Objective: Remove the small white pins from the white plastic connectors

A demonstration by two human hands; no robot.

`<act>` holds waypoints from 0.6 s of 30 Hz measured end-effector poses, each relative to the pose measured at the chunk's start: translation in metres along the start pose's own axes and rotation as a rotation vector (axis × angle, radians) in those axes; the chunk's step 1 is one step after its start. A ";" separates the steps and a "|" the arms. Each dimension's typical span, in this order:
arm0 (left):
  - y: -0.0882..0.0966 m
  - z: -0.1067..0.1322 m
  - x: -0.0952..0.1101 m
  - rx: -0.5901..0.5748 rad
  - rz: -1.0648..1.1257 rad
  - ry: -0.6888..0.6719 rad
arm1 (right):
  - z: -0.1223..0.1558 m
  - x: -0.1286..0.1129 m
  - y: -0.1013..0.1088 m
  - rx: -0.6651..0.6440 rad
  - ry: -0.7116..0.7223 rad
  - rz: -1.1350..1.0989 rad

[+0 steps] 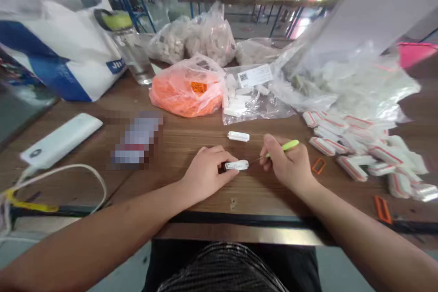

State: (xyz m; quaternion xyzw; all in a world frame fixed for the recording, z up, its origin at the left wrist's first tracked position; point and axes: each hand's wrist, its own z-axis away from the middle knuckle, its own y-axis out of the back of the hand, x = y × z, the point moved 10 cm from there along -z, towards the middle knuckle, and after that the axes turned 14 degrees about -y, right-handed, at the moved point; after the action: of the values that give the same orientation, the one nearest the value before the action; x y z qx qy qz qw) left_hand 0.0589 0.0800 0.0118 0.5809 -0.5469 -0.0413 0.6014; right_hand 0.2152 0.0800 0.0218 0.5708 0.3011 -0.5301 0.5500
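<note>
My left hand [208, 169] is closed around one end of a small white plastic casing [238, 165] with dark print on it, close above the table. In my right hand [289, 162] is a thin-shafted tool [290, 145] with a lime-green handle. Its fine metal tip reaches the right end of the casing; whether it goes inside is too small to tell. Just beyond lies another white casing [238, 136], flat on the wood. A thin orange rectangular frame [319, 165] rests right of my right hand.
Many white pieces with orange edging [356, 143] are heaped at right, near another orange frame [382, 210]. Behind are an orange-filled bag [185, 93], a clear bag of white parts [253, 100] and a bottle [133, 54]. A power bank [63, 139] and cable [99, 175] lie left.
</note>
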 end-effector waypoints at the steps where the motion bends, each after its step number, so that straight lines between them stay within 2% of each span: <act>1: 0.000 0.000 0.000 0.004 0.001 0.000 | 0.000 0.001 -0.002 -0.014 -0.010 0.015; 6: 0.000 -0.002 0.000 -0.001 -0.013 -0.001 | -0.003 0.002 -0.002 -0.061 0.013 0.032; 8: -0.001 -0.002 0.001 -0.010 -0.035 -0.006 | -0.007 -0.002 0.009 -0.019 0.069 0.025; 10: -0.001 -0.002 0.002 -0.016 -0.074 -0.024 | -0.012 -0.010 0.025 0.071 0.169 0.109; 12: -0.002 -0.001 0.004 -0.022 -0.116 -0.046 | -0.016 -0.019 0.030 0.126 0.282 0.377; 14: -0.003 -0.001 0.005 -0.028 -0.150 -0.064 | -0.022 -0.019 0.021 0.116 0.343 0.765; 16: -0.004 -0.001 0.007 -0.038 -0.176 -0.084 | -0.028 -0.008 0.013 0.085 0.326 1.093; 18: -0.005 0.000 0.008 -0.051 -0.196 -0.098 | -0.032 0.002 0.011 0.061 0.272 1.265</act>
State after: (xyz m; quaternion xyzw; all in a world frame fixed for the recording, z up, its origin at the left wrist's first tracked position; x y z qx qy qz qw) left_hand 0.0650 0.0727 0.0132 0.6133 -0.5149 -0.1422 0.5818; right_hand 0.2344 0.1072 0.0180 0.7153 -0.0416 -0.0351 0.6966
